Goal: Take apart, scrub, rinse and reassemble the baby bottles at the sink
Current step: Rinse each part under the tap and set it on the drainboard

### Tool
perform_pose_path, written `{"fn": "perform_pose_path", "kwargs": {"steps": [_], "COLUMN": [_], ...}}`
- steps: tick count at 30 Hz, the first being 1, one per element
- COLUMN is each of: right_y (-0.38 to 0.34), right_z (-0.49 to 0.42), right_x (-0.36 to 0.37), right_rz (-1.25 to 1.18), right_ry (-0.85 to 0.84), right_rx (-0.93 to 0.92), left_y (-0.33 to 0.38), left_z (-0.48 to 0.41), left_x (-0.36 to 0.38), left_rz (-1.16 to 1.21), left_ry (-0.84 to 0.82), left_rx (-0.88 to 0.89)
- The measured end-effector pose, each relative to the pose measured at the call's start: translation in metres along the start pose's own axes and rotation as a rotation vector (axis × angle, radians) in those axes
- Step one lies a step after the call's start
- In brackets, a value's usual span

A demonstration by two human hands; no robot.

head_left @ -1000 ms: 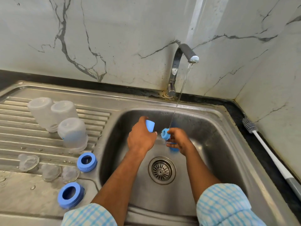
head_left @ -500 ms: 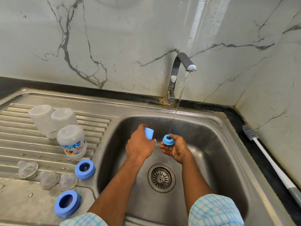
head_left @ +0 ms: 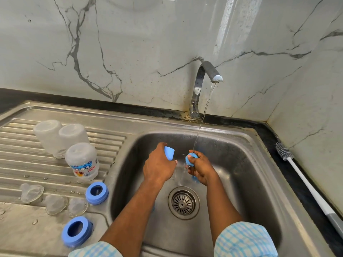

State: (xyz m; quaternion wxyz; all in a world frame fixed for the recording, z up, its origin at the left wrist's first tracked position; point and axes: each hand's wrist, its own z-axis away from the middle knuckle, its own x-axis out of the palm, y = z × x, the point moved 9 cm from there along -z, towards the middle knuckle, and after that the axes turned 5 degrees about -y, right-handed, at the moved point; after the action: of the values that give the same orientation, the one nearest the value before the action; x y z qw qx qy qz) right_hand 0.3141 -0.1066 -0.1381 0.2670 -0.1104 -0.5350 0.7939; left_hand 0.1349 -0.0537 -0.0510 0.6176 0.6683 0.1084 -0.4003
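In the brushed stainless-steel sink basin (head_left: 250, 182), a thin stream falls from the curved chrome tap (head_left: 202, 80). On the ribbed steel drainboard (head_left: 115, 138), three frosted plastic bottle bodies (head_left: 81, 160) stand inverted. The left hand (head_left: 157, 169) grips a pale blue tapered cap (head_left: 169, 152), half hidden by fingers. The right hand (head_left: 201, 168) curls round a round blue plastic piece (head_left: 191, 158) under the water, its shape unclear. Two blue screw rings (head_left: 96, 193) and three clear soft teats (head_left: 56, 204) lie nearby.
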Motion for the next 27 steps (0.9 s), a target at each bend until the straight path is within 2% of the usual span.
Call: {"fn": "perform_pose_path", "kwargs": {"steps": [5, 12, 17, 23, 25, 27], "right_y": [-0.008, -0.031, -0.054, -0.067, -0.063, -0.06], "right_z": [0.002, 0.015, 0.033, 0.062, 0.072, 0.084], "right_x": [0.0, -0.008, -0.009, -0.016, -0.014, -0.01], "right_rz": [0.05, 0.382, 0.458, 0.519, 0.516, 0.643], "right_ry": [0.019, 0.112, 0.171, 0.224, 0.155, 0.076], "right_rx": [-0.022, -0.169, -0.282, -0.303, -0.216, -0.195], "left_y": [-0.001, -0.001, -0.001, 0.012, 0.013, 0.012], "left_z": [-0.002, -0.003, -0.004, 0.006, 0.014, 0.022], "left_x": [0.002, 0.003, 0.002, 0.0, -0.004, -0.008], "left_rz": [-0.008, -0.006, 0.078, 0.088, 0.117, 0.145], "left_ry": [-0.006, -0.004, 0.012, -0.013, -0.005, 0.0], "left_rx": [-0.001, 0.002, 0.0, 0.103, 0.112, 0.118]}}
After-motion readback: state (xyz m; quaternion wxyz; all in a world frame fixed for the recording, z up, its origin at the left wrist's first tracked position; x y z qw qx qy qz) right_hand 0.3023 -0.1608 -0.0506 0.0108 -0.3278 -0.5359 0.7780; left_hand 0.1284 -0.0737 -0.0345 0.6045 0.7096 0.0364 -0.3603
